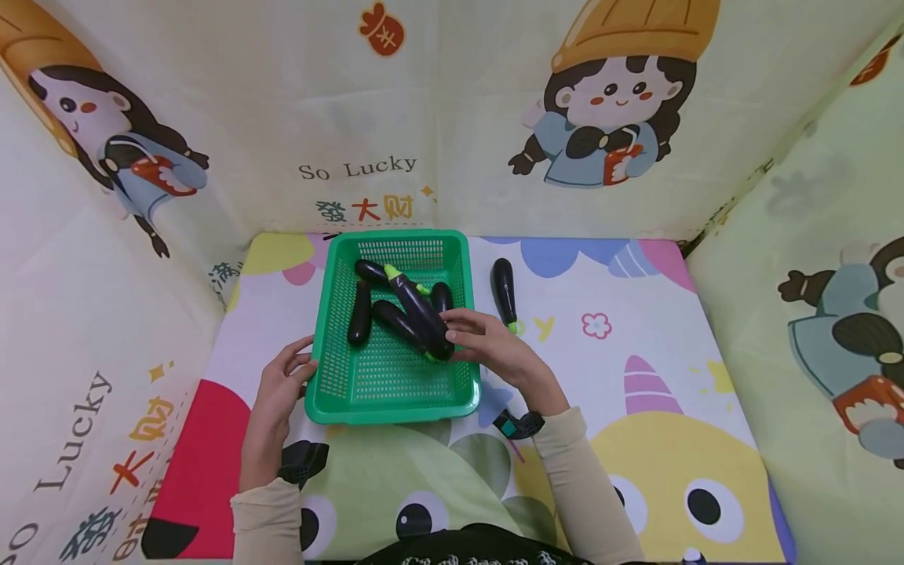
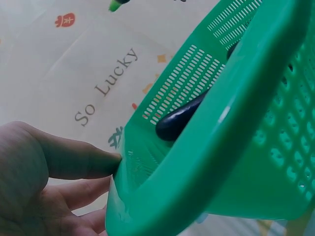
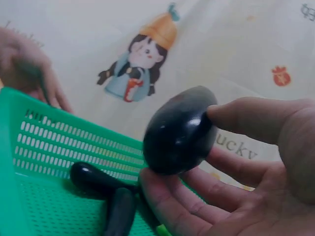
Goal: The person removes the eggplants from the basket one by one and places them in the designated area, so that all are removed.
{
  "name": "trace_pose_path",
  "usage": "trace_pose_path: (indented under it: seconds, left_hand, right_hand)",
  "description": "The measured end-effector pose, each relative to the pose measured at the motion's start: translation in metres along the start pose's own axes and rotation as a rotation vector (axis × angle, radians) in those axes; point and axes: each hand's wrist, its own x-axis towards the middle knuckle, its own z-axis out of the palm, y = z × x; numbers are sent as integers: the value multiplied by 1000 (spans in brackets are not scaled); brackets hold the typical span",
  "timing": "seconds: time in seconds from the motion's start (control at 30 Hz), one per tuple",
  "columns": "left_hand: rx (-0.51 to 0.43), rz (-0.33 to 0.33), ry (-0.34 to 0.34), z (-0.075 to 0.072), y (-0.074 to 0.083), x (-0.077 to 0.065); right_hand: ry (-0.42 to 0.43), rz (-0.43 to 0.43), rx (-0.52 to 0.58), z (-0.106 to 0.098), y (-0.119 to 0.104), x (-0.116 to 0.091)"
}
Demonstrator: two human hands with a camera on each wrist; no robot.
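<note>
Gripped the blunt end of a large eggplant point(image 1: 415, 306) in the right hand point(image 1: 497, 345), with the thumb on one side and bent fingers on the other. Pointed its green stem end away from those fingertips, toward the far left. Held it over the inside of a green basket point(image 1: 391, 413); could not tell any contact with the eggplants beneath.

Pinched the basket's left rim in the left hand point(image 1: 274, 392), with the thumb against the edge and the other fingers lower, partly hidden behind the plastic.

Had four more inside the basket: a middle eggplant point(image 1: 397, 323) just left of the right fingertips, partly covered by the held one; a right-hand eggplant point(image 1: 442, 294) just beyond the right index finger; an upper eggplant point(image 1: 370, 271) farther beyond, to the left; and a left-hand eggplant point(image 1: 360, 314) between both sets of fingers, nearer the basket's left wall.

Had a loose eggplant point(image 1: 503, 286) outside the basket, beyond and to the right of the right fingertips, lying on a printed cloth point(image 1: 565, 361) with its stem end toward the right hand. Wore a dark wristband point(image 1: 521, 424) behind the right fingers.
</note>
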Motion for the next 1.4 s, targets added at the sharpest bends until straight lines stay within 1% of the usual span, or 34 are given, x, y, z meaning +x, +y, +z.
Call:
trace_pose_path:
  seconds: [0.1, 0.27, 0.5, 0.7, 0.8, 0.97, 1.13, 1.4]
  left_hand:
    - [-2, -2, 0, -1, 0, 1]
    - [-4, 21, 10, -1, -1, 2]
    - [-9, 37, 10, -1, -3, 3]
    - [-9, 24, 5, -1, -3, 2]
    - [-9, 18, 0, -1, -3, 1]
    - [-8, 26, -2, -1, -3, 1]
    - [-9, 32, 6, -2, -2, 1]
    - [-8, 12, 2, 0, -3, 0]
  right_hand:
    - [43, -35, 81, -6, -2, -2]
    - [91, -96, 198, -17, -2, -6]
    - [184, -161, 296, -29, 2, -13]
    - [287, -217, 363, -37, 11, -18]
    - [348, -223, 377, -42, 14, -19]
    - [469, -231, 365, -47, 18, -20]
    - [602, -228, 319, -51, 25, -20]
    - [793, -210, 239, -57, 37, -22]
